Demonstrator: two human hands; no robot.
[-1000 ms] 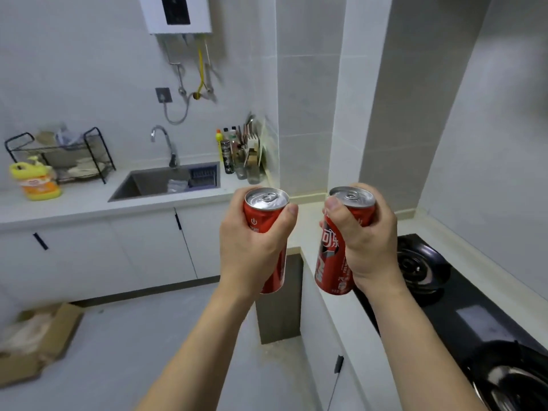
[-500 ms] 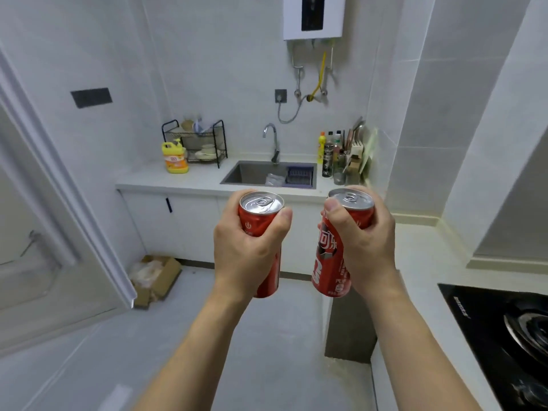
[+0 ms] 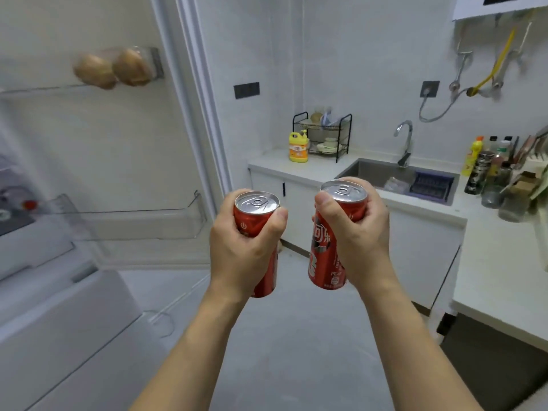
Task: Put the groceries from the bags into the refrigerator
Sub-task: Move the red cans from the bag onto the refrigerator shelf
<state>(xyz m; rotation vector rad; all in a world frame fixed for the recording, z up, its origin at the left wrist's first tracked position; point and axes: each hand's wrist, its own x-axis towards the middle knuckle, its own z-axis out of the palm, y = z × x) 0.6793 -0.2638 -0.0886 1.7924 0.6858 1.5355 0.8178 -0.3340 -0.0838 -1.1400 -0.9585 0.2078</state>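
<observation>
Near the viewer the left hand [image 3: 246, 247] grips one red can [image 3: 257, 221] and the right hand [image 3: 358, 238] grips another can [image 3: 326, 250], both upright and not yet stored, while the empty door shelf [image 3: 142, 221] of the open refrigerator [image 3: 89, 149] waits farther left.

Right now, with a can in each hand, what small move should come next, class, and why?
Probably carry both cans left toward the lower door shelf. The left hand grips one upright can, the right hand the other can, and the open fridge door stands left with that shelf apparently free.
</observation>
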